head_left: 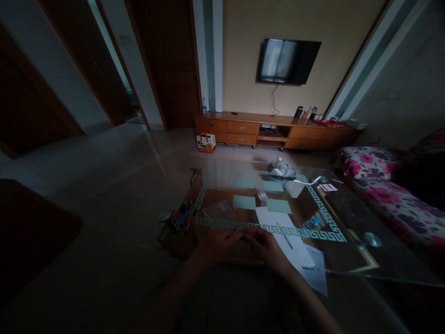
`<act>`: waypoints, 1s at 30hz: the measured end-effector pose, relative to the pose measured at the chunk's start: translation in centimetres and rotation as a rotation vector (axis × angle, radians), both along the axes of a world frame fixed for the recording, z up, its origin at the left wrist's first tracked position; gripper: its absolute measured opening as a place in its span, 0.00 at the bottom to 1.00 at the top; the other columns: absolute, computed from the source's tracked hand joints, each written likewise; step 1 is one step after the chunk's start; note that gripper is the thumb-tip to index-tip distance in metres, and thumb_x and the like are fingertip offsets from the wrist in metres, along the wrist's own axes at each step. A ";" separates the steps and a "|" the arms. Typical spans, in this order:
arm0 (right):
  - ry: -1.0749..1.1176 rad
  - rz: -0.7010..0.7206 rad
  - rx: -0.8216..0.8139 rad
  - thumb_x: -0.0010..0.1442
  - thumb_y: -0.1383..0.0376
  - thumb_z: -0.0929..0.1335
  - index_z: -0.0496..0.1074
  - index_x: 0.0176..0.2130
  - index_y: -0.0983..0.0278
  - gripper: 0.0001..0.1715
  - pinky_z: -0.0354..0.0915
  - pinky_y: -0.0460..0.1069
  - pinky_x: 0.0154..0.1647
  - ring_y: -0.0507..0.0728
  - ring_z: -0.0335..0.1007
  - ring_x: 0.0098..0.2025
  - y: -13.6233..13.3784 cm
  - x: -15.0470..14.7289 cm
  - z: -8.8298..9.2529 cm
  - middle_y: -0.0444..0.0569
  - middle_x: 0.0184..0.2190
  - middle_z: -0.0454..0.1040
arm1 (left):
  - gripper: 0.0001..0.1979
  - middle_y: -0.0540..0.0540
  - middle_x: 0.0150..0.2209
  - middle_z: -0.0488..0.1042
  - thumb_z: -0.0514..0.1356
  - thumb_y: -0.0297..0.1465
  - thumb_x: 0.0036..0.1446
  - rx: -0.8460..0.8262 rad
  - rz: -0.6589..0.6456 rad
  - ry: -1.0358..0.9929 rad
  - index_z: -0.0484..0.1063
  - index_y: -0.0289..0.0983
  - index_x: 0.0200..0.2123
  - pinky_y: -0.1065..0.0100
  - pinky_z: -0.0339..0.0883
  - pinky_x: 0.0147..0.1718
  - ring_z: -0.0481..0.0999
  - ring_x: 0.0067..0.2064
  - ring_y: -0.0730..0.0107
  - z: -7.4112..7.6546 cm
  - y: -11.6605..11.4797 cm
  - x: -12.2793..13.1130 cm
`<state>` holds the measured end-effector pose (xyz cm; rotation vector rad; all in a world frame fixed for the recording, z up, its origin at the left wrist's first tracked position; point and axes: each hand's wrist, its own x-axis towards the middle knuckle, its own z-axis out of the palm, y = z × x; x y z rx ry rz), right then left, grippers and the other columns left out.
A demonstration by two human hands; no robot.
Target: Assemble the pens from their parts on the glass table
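My left hand (219, 243) and my right hand (261, 242) are close together over the near edge of the glass table (243, 225). The fingers of both are closed in a pinch around something small and dark between them, too dim to name. Left of my left hand lies a cluster of dark, red and blue pens (178, 220). A clear plastic sleeve (219, 208) rests just beyond the hands. To the right of my right hand are white paper sheets (297, 250), with a slim pen (288, 241) on top.
A plastic bottle (313, 223) is on the table's right half. Farther back sits a bowl with a plastic bag (281, 169), beside a red-and-white card (327, 187). A flowered sofa (389, 190) stands at right. Across the floor are a paper bag (206, 142) and a wooden TV cabinet (243, 127).
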<state>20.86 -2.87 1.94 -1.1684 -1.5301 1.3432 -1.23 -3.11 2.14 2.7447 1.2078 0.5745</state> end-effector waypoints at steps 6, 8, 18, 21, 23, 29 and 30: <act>-0.090 -0.083 -0.011 0.59 0.49 0.68 0.74 0.35 0.65 0.21 0.65 0.49 0.35 0.56 0.71 0.32 0.3 0.2 -0.2 0.47 0.29 0.76 | 0.19 0.45 0.37 0.74 0.55 0.28 0.63 0.023 -0.014 -0.040 0.67 0.43 0.57 0.64 0.70 0.40 0.75 0.39 0.64 0.2 0.0 -0.1; -0.122 -0.102 0.005 0.60 0.48 0.68 0.73 0.32 0.65 0.22 0.63 0.48 0.33 0.54 0.69 0.30 0.5 0.3 -0.4 0.46 0.27 0.74 | 0.18 0.44 0.38 0.75 0.54 0.28 0.64 0.031 -0.023 -0.063 0.67 0.42 0.56 0.65 0.71 0.40 0.75 0.40 0.64 0.2 0.0 -0.1; -0.100 -0.123 0.029 0.56 0.47 0.69 0.75 0.35 0.65 0.23 0.65 0.49 0.35 0.56 0.70 0.34 0.8 1.2 -0.2 0.48 0.30 0.76 | 0.14 0.44 0.38 0.76 0.54 0.30 0.65 -0.023 0.023 -0.069 0.69 0.40 0.52 0.64 0.71 0.41 0.76 0.41 0.64 0.4 -0.1 0.1; -0.075 -0.127 0.017 0.56 0.48 0.70 0.75 0.37 0.65 0.22 0.65 0.49 0.37 0.57 0.70 0.36 0.9 1.6 0.3 0.49 0.32 0.76 | 0.14 0.44 0.39 0.76 0.54 0.30 0.65 -0.029 0.026 -0.081 0.69 0.39 0.52 0.62 0.72 0.43 0.76 0.42 0.63 0.2 0.0 0.0; -0.057 -0.143 0.004 0.56 0.48 0.70 0.75 0.37 0.65 0.22 0.64 0.48 0.34 0.55 0.69 0.33 1.0 2.1 0.7 0.48 0.30 0.75 | 0.14 0.43 0.40 0.76 0.54 0.29 0.65 -0.023 0.025 -0.091 0.69 0.39 0.52 0.61 0.72 0.44 0.76 0.42 0.63 0.1 0.0 -0.1; -0.027 -0.362 0.005 0.54 0.49 0.72 0.74 0.40 0.65 0.23 0.62 0.48 0.28 0.55 0.69 0.30 2.3 5.8 1.2 0.49 0.32 0.76 | 0.14 0.43 0.42 0.77 0.53 0.30 0.65 -0.006 0.030 -0.082 0.69 0.39 0.52 0.59 0.72 0.44 0.77 0.43 0.63 0.4 -0.1 -0.2; -0.039 -0.405 0.026 0.53 0.49 0.72 0.74 0.40 0.65 0.24 0.63 0.48 0.30 0.56 0.70 0.32 2.6 6.6 1.0 0.51 0.34 0.77 | 0.14 0.43 0.41 0.77 0.53 0.30 0.65 -0.003 0.031 -0.077 0.69 0.39 0.52 0.59 0.72 0.44 0.77 0.42 0.63 0.4 -0.1 -0.1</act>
